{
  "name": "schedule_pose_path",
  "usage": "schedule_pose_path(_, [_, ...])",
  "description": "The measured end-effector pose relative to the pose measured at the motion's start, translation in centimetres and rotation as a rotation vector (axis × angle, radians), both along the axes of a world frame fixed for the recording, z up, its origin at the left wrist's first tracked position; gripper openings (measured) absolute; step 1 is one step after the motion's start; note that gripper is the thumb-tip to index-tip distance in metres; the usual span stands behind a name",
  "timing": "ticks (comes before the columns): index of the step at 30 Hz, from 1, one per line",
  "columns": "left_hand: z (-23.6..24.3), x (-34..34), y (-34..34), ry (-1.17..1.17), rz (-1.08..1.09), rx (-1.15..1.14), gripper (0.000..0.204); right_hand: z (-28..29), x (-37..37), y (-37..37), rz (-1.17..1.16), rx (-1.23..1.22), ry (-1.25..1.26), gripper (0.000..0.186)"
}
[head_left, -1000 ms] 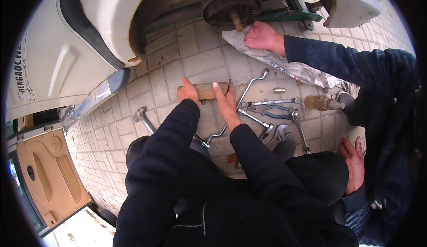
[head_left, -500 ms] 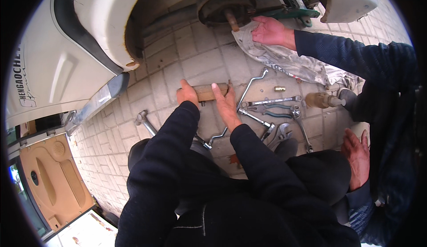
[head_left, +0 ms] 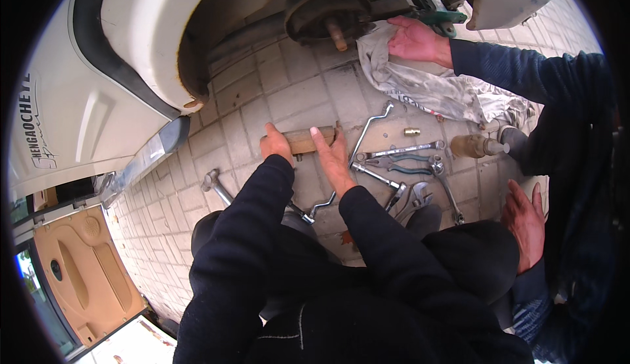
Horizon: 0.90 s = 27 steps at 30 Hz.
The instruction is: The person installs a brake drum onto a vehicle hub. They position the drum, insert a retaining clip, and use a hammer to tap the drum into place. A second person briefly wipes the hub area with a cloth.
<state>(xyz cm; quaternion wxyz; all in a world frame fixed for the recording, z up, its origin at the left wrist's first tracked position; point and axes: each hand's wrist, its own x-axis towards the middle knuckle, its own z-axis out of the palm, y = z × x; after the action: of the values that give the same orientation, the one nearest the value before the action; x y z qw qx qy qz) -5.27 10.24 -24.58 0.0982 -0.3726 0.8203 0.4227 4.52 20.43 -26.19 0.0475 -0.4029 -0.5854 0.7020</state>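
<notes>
In the head view, my left hand [head_left: 277, 142] and my right hand [head_left: 331, 151] grip opposite ends of a brown block [head_left: 305, 142] held low over the paving. Its material is unclear, and a short dark stub shows beneath it. Beside my right hand lie a cranked wrench [head_left: 369, 125], a combination wrench [head_left: 400, 151], pliers [head_left: 400, 162], a ratchet [head_left: 445, 187], an adjustable wrench [head_left: 417, 200] and a small brass-coloured fitting [head_left: 412, 131]. A hammer [head_left: 213, 183] rests left of my forearms.
A white vehicle [head_left: 92, 101] with open door [head_left: 85, 272] fills the left. A rusty hub [head_left: 328, 16] and green jack [head_left: 440, 20] are above. A co-worker at right has one hand [head_left: 413, 39] on a crumpled sheet [head_left: 459, 98], another hand [head_left: 525, 226] low. A brown bottle-shaped object [head_left: 469, 146] stands nearby.
The co-worker's upper hand has moved right and up, and the sheet is more spread out. The lower hand is raised a little. My grip on the block is much the same.
</notes>
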Motion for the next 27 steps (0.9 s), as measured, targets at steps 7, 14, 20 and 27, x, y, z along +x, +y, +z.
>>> schedule_pose_path(7, [-1.0,-0.2,-0.5,0.016,-0.003,-0.005,0.079,-0.1,-0.1,0.0,0.023,0.050,-0.009,0.088])
schedule_pose_path(14, [-1.8,-0.8,-1.8,-0.047,-0.031,0.092,0.077,-0.3,-0.1,0.0,0.029,0.056,-0.035,0.100])
schedule_pose_path(20, [-1.5,-0.5,-1.3,-0.004,-0.012,0.061,0.078,0.3,0.0,-0.1,0.031,0.027,-0.055,0.110])
schedule_pose_path(27, [0.0,-0.3,-1.4,-0.048,-0.087,0.203,0.079,1.1,0.1,0.6,0.100,0.006,-0.106,0.104])
